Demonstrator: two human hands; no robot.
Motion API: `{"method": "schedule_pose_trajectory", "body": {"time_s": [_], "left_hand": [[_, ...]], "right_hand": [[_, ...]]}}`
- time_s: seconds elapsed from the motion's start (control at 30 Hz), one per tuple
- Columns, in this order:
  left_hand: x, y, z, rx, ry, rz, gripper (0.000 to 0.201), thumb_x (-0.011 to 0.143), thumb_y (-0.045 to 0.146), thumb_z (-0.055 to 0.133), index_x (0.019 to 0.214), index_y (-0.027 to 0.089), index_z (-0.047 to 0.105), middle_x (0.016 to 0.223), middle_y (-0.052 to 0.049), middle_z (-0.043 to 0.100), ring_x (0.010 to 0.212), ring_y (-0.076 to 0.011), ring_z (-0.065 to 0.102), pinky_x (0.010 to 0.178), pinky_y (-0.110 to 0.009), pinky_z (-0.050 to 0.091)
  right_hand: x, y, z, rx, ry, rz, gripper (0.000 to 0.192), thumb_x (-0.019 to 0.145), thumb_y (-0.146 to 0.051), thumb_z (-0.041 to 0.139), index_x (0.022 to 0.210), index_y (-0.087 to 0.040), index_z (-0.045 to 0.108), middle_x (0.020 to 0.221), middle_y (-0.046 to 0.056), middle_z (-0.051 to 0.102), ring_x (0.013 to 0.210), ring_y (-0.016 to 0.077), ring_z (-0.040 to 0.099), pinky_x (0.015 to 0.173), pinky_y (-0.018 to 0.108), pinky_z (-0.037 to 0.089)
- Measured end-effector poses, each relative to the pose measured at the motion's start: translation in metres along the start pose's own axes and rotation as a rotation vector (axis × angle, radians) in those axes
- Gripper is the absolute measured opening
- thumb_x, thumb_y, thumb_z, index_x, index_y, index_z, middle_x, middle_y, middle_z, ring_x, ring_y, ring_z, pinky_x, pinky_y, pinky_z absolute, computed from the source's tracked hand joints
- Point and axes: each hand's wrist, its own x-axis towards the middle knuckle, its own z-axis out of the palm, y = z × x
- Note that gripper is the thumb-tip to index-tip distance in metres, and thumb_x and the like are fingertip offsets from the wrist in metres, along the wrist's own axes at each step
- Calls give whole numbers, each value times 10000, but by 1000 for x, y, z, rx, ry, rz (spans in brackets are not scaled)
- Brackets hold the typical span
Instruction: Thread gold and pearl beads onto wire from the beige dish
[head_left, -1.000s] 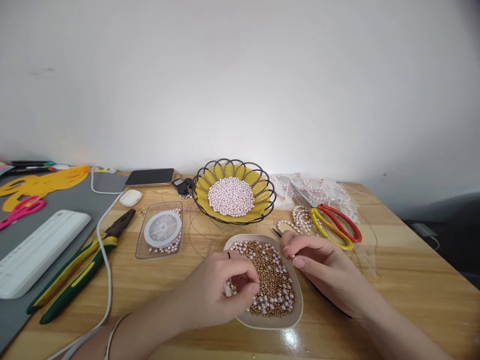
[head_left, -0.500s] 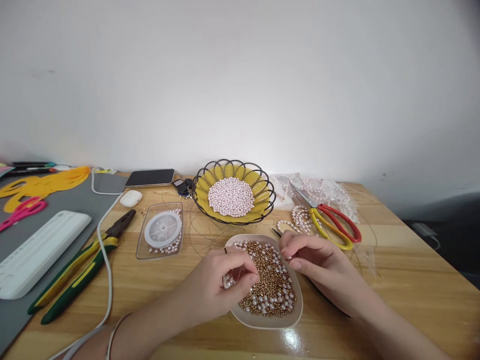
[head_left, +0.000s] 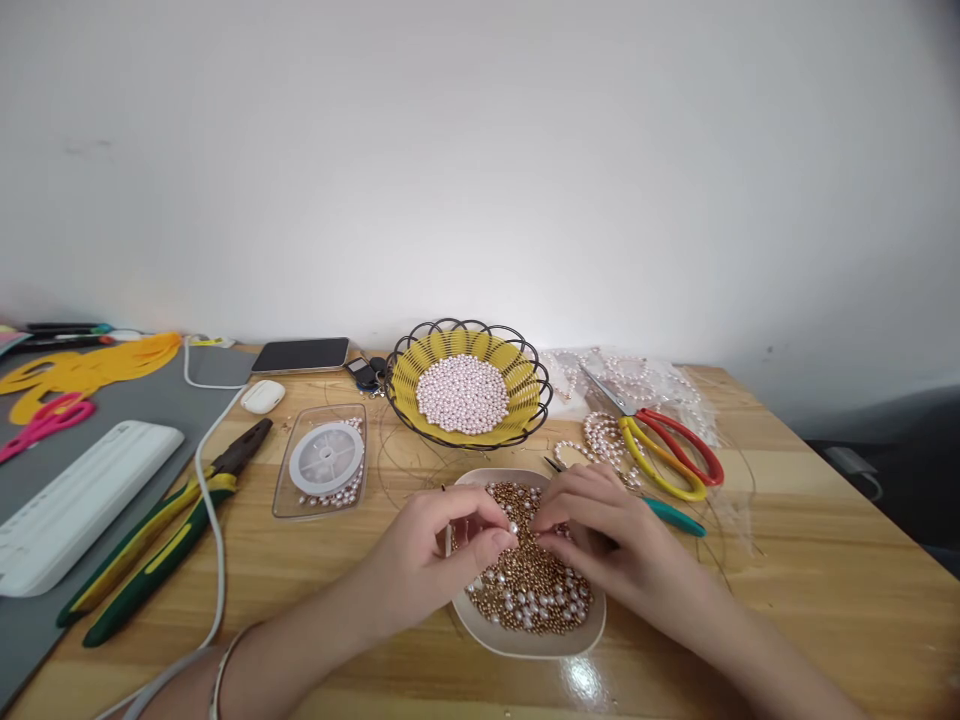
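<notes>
- Landmark: bead tray (head_left: 529,646). It holds golden beads (head_left: 536,567) mixed with loose pearls (head_left: 555,604).
- Left hand (head_left: 442,542): positioned over the left part of the bead tray. Thumb and forefinger are pinched nearly together, with a pearl bead (head_left: 513,528) showing at their tips.
- Right hand (head_left: 615,527): positioned over the right part of the bead tray. Thumb and forefinger are narrowly set and face the left fingertips across a small gap. Whether they grip anything cannot be told.
- Change, right hand: it has moved inward from the right rim of the bead tray, where it pinched a small pearl. The left hand has stayed nearly in place.
- Change, pearl: a pearl now shows at the left fingertips, where none was visible half a second ago. Judgement: the pearl has probably passed from right to left, placing both hands at one working point.
- Change, tool: the teal handle (head_left: 679,517), right of the bead tray, is now exposed.
- Surroundings: the yellow basket (head_left: 523,385) stands behind the bead tray; the spool (head_left: 309,462) lies left of it; the scissors (head_left: 649,416) lie behind it to the right.
</notes>
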Motion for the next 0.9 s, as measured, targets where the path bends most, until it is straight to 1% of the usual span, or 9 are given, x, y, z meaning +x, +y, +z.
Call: {"method": "schedule_pose_trajectory", "body": {"time_s": [0.1, 0.17, 0.27, 0.4, 0.5, 0.6, 0.67, 0.77, 0.9], "left_hand": [[1, 2, 0, 5, 3, 5, 206, 930, 321, 589, 818, 163, 660, 728, -12, 619, 653, -144, 505, 582, -253, 370], [1, 3, 1, 13, 6, 8, 190, 923, 297, 590, 804, 165, 655, 721, -7, 614, 662, -145, 507, 598, -254, 379], [0, 2, 2, 16, 3, 7, 180, 920, 286, 594, 798, 167, 654, 726, -5, 613, 672, -147, 508, 610, -256, 384], [0, 2, 2, 9, -3, 11, 173, 927, 280, 592, 811, 168, 656, 730, 0, 614, 675, -145, 516, 617, -253, 388], [-1, 2, 1, 20, -10, 17, 168, 928, 273, 593, 812, 167, 654, 723, 4, 612, 675, -143, 525, 622, -250, 393], [-2, 1, 1, 48, -13, 25, 158, 926, 262, 601, 809, 168, 651, 716, 10, 611, 664, -137, 522, 616, -245, 386], [-2, 0, 2, 60, -16, 47, 146, 922, 235, 605, 799, 169, 644, 705, 17, 605, 662, -131, 524, 620, -238, 388], [-2, 0, 2, 62, -22, 96, 133, 913, 189, 606, 785, 169, 635, 707, 20, 605, 686, -128, 543, 652, -231, 405], [-2, 2, 2, 63, -40, 124, 143, 909, 159, 603, 769, 166, 632, 713, 19, 604, 686, -122, 543, 660, -223, 411]], "right_hand": [[1, 4, 6, -89, -161, -55, 37, 911, -280, 750, 905, -302, 721, 839, 13, 729, 834, 253, 644, 846, 444, 406], [0, 6, 9, -107, -222, -68, 47, 922, -265, 744, 899, -292, 712, 859, 14, 723, 863, 252, 649, 867, 444, 395], [-1, 5, 10, -126, -252, -84, 117, 969, -234, 678, 858, -269, 684, 852, 15, 709, 854, 236, 645, 866, 435, 388], [-2, -1, 9, -133, -256, -47, 138, 978, -165, 603, 876, -252, 632, 868, 13, 682, 874, 226, 632, 897, 444, 395], [-4, -2, 8, -34, -170, 36, 133, 956, -139, 569, 884, -244, 608, 862, 9, 673, 846, 213, 625, 857, 425, 427], [-6, 2, 4, 239, -21, 216, 82, 962, -247, 620, 882, -251, 640, 821, 7, 684, 768, 196, 630, 721, 349, 478], [-6, 5, 1, 438, 54, 297, 80, 943, -304, 682, 878, -258, 681, 829, 12, 700, 784, 190, 647, 708, 318, 507], [-5, 9, -4, 619, 113, 311, 81, 903, -322, 755, 850, -265, 732, 857, 16, 711, 843, 178, 650, 763, 288, 523], [-4, 10, -4, 725, 140, 364, 111, 880, -331, 790, 816, -269, 724, 822, -5, 680, 790, 156, 619, 730, 264, 506]]}}
